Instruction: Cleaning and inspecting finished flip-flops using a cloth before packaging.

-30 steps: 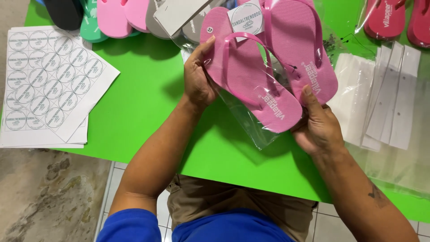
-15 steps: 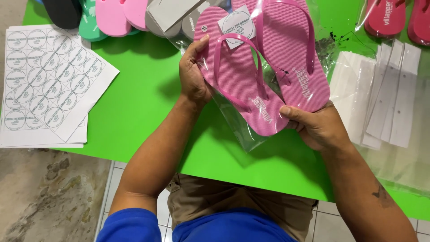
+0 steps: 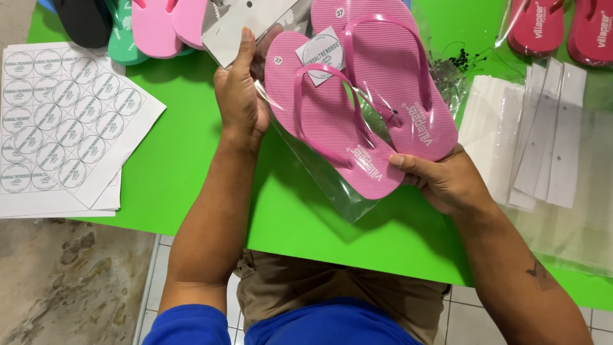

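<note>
A pair of pink flip-flops (image 3: 357, 108) lies partly inside a clear plastic bag (image 3: 329, 185) above the green table (image 3: 191, 172). A white paper tag (image 3: 322, 54) hangs on the strap of the left sandal. My left hand (image 3: 241, 96) grips the bag's upper left edge beside the left sandal. My right hand (image 3: 447, 182) holds the heel ends of the sandals from the lower right, thumb on top of the sole.
Sheets of round white stickers (image 3: 60, 121) lie at the left table edge. Black, green and pink sandals (image 3: 140, 25) sit at the back left, red bagged sandals (image 3: 562, 29) at the back right. Clear bags and white card strips (image 3: 549, 134) lie to the right.
The sandals have tilted and shifted left in my hands. My right hand slid from under the heels to the lower right side. My left hand moved up along the bag's edge.
</note>
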